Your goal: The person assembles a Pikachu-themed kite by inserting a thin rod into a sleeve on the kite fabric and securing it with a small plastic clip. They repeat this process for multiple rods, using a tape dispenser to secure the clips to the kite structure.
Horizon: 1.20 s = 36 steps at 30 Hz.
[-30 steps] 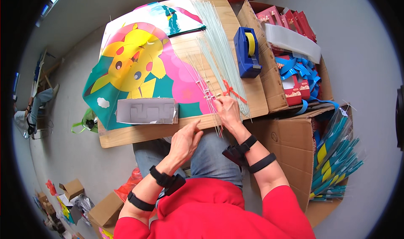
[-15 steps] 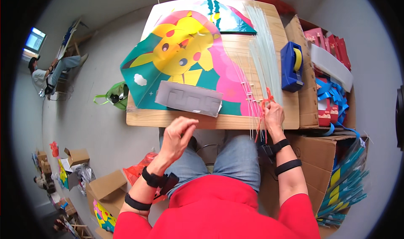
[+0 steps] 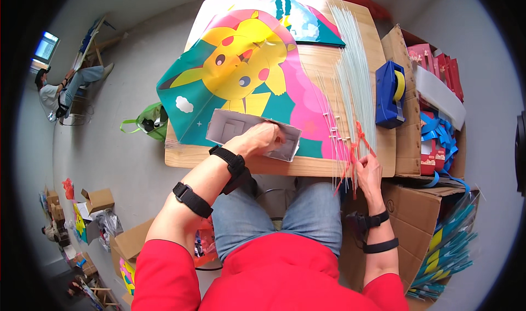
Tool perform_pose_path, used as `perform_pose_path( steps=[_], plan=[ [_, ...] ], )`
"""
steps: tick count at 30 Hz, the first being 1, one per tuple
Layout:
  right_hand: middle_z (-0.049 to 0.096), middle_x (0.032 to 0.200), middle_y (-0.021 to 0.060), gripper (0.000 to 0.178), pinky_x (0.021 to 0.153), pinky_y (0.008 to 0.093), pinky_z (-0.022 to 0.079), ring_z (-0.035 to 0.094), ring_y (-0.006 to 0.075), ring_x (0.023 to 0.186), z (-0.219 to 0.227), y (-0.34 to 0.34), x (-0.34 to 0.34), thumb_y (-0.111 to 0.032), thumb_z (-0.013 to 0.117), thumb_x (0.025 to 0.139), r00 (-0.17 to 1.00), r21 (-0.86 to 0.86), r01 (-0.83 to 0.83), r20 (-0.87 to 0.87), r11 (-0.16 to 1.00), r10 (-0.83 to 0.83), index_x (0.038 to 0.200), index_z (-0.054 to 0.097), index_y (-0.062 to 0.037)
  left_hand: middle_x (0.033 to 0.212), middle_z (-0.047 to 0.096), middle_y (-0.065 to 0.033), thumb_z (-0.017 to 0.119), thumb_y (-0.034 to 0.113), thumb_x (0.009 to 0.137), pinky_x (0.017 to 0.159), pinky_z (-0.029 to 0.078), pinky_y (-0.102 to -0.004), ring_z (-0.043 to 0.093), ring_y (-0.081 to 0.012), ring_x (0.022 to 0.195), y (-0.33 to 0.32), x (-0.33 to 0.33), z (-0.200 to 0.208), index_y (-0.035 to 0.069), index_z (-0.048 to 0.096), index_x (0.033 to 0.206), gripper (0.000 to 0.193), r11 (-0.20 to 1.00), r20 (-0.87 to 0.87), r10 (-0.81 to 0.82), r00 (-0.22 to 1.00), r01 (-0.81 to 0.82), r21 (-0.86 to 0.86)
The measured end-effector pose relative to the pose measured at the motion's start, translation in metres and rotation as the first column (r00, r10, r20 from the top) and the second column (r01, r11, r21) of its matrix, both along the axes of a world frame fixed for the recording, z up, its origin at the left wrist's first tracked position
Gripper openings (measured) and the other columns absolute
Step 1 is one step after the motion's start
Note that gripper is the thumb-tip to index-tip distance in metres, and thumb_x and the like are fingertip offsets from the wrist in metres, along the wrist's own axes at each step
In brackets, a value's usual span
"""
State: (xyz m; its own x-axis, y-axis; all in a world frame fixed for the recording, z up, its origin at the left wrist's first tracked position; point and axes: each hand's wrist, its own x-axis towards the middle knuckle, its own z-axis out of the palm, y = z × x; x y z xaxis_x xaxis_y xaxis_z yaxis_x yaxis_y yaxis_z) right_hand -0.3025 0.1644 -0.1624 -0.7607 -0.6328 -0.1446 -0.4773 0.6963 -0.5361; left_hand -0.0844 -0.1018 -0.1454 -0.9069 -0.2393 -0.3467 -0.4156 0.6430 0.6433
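Observation:
My left hand (image 3: 258,140) reaches into a small open grey-white cardboard box (image 3: 224,127) near the table's front edge. Its fingers are curled; their tips and anything between them are hidden. At the right front, my right hand (image 3: 370,175) pinches the lower end of a red string (image 3: 359,139), beside long thin pale rods (image 3: 350,72). Several thin rods with small white pieces (image 3: 333,126) lie just left of the string. Beneath the box spreads a printed sheet (image 3: 244,64) with a yellow cartoon figure on teal and pink.
A blue tape dispenser (image 3: 388,104) sits at the table's right edge. Beside it stands an open carton (image 3: 397,53) with red packets and blue ribbon; a nearer carton (image 3: 408,215) holds wrapped teal bundles. A green bag (image 3: 153,116) is left of the table. Another person (image 3: 63,92) sits far left.
My left hand has moved forward and right, from in front of the box into it. My right hand stays by the red string, its fingers lower on it. The view has shifted slightly.

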Motion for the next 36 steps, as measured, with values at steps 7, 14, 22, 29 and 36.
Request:
perform_pose_path(
  steps=[7, 14, 22, 29, 36],
  plan=[
    [0.062, 0.074, 0.0173, 0.010, 0.065, 0.0393, 0.050, 0.063, 0.0317, 0.068, -0.013, 0.032, 0.017, -0.007, 0.063, 0.081, 0.997, -0.135, 0.055, 0.064, 0.989, -0.047, 0.085, 0.060, 0.0013, 0.094, 0.068, -0.0159, 0.065, 0.018, 0.080, 0.076, 0.050, -0.0410, 0.065, -0.0328, 0.087, 0.010, -0.015, -0.024, 0.004, 0.068, 0.094, 0.020, 1.000, 0.017, 0.006, 1.000, -0.006, -0.001],
    [0.062, 0.078, 0.0149, 0.013, 0.065, 0.0408, 0.048, 0.061, 0.0312, 0.071, -0.010, 0.025, 0.019, -0.007, 0.062, 0.082, 0.986, -0.174, 0.110, 0.143, 0.978, -0.086, 0.093, 0.063, -0.0006, 0.085, 0.066, -0.0220, 0.062, 0.007, 0.080, 0.070, 0.050, -0.0411, 0.063, -0.0376, 0.079, 0.012, -0.017, -0.019, -0.001, 0.064, 0.093, 0.015, 0.999, -0.004, 0.035, 0.999, -0.035, -0.029],
    [0.062, 0.081, 0.0141, 0.008, 0.063, 0.0401, 0.049, 0.062, 0.0320, 0.071, -0.001, 0.088, 0.039, -0.005, 0.062, 0.082, 0.996, -0.153, 0.063, 0.076, 0.986, -0.052, 0.089, 0.062, -0.0014, 0.092, 0.063, -0.0241, 0.061, 0.000, 0.083, 0.075, 0.050, -0.0415, 0.061, -0.0395, 0.082, -0.001, -0.027, 0.008, 0.000, 0.060, 0.108, 0.026, 0.990, -0.046, -0.067, 0.997, 0.072, 0.121],
    [0.060, 0.077, 0.0122, 0.005, 0.061, 0.0383, 0.048, 0.060, 0.0276, 0.066, 0.014, 0.172, 0.064, -0.004, 0.064, 0.082, 0.989, -0.038, 0.130, 0.076, 0.991, -0.127, 0.082, 0.059, -0.0009, 0.092, 0.064, -0.0250, 0.059, -0.001, 0.078, 0.081, 0.049, -0.0434, 0.060, -0.0418, 0.087, 0.003, -0.032, -0.005, -0.001, 0.063, 0.105, 0.026, 0.985, -0.195, -0.159, 0.968, 0.143, -0.096],
    [0.059, 0.075, 0.0109, 0.003, 0.059, 0.0329, 0.049, 0.061, 0.0213, 0.062, 0.018, 0.218, 0.097, -0.001, 0.060, 0.085, 0.936, -0.057, 0.317, 0.183, 0.947, -0.302, 0.083, 0.058, 0.0000, 0.092, 0.063, -0.0295, 0.057, -0.001, 0.072, 0.082, 0.048, -0.0443, 0.060, -0.0436, 0.091, -0.001, -0.034, -0.008, -0.007, 0.064, 0.096, 0.025, 0.944, 0.054, -0.229, 0.972, 0.235, -0.231]
  ],
)
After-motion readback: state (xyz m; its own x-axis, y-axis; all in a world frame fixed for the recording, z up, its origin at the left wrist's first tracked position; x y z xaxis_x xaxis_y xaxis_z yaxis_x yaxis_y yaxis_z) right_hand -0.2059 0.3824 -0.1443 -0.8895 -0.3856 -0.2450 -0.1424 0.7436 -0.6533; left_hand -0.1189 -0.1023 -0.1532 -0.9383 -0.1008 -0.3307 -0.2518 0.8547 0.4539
